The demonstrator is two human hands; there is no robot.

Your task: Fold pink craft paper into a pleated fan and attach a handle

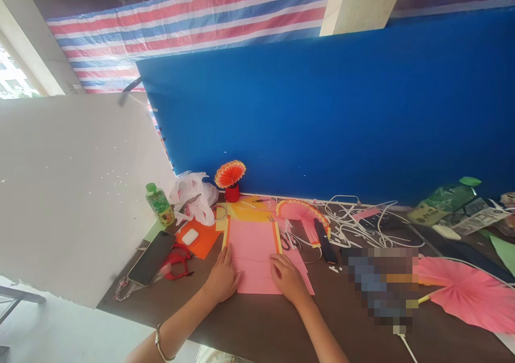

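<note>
A pink sheet of paper (252, 239) with orange and yellow strips along both side edges lies on the table before me. More pink paper (257, 283) shows under its near edge. My left hand (223, 276) rests on the left edge, fingers stretched forward and thumb apart. On the right edge, by the orange and yellow strip (277, 238), my right hand (286, 278) touches the paper with loosely bent fingers and a gap to the thumb. Dark-handled scissors (288, 241) lie just beyond the right hand, partly covered.
Left stand a phone (152, 258), red scissors (179, 261), orange paper (207, 241), a white case (190, 237) and a green-capped bottle (160, 205). Behind are a paper fan in a red pot (232, 193) and tangled white cables (374, 229). A pink pleated fan (475, 293) lies right.
</note>
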